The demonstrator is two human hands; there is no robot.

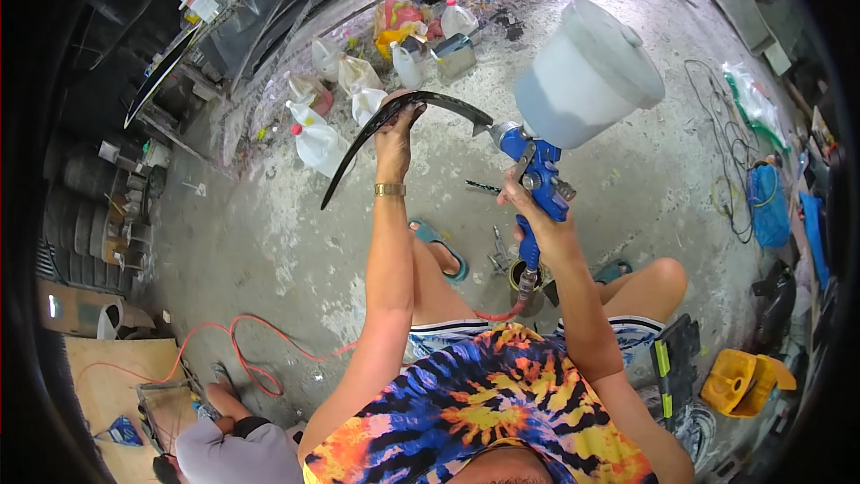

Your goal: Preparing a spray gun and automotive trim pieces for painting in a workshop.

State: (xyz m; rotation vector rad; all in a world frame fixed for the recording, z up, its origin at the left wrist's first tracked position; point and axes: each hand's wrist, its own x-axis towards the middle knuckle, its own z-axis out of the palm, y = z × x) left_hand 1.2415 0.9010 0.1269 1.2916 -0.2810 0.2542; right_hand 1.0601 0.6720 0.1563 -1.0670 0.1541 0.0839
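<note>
A red hose loops across the floor, probably to give reach. The left grip pinches a curved black strip near its middle, aloft, presumably leaving its 2 ends clear. The right grip wraps a blue spray gun, nozzle beside the strip's right end; the cup sits tilted on top, likely for gravity feed.

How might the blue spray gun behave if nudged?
The spray gun looks top-heavy and apt to tip, with a wide cup above its slim handle. Darker shading inside the cup suggests liquid, probably adding weight. The red hose at the handle's base may tug.
</note>
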